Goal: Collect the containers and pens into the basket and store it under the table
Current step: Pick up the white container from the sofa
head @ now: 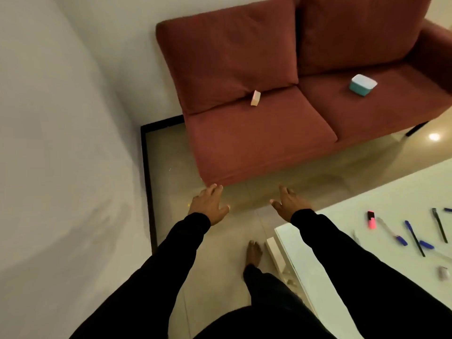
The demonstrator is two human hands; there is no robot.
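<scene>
Reaching forward over the floor, left hand (209,206) and right hand (290,202) spread flat, each grip released, empty.

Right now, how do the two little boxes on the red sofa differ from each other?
The teal box looks bigger than the pink box. The teal box has a white lid and sits flat on the right seat cushion; the pink box is pale and stands on end in the crease where the left seat meets its back cushion. Both rest on the sofa, and neither hand touches them.
</scene>
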